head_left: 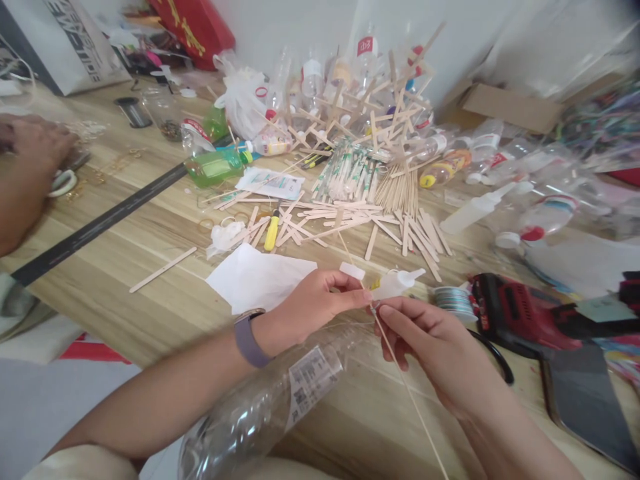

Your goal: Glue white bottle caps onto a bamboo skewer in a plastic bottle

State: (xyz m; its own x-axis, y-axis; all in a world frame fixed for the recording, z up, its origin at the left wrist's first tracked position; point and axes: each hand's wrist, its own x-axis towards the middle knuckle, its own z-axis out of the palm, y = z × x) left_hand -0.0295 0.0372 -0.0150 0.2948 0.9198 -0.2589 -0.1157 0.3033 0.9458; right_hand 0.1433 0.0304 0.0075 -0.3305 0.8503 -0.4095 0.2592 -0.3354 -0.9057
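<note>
A thin wooden skewer (406, 387) runs slantwise between my hands, its lower end reaching the bottom edge of the picture. My left hand (325, 297), with a purple watch band on the wrist, pinches it from the left. From the right, the thumb and fingers of my right hand (415, 330) close on it just below. Something small sits on the skewer between the fingertips, too small to make out. Under my left forearm lies a large clear plastic bottle (260, 407) with a white label. A white sheet of paper (260, 277) is behind my left wrist.
Craft sticks (340, 217), a yellow screwdriver (271, 231) and a white glue bottle (400, 283) lie beyond my hands. Plastic bottles (545, 217) crowd the back and right. A red power tool (525, 310) and a phone (590, 400) lie right. Another person's hand (43, 150) is at left.
</note>
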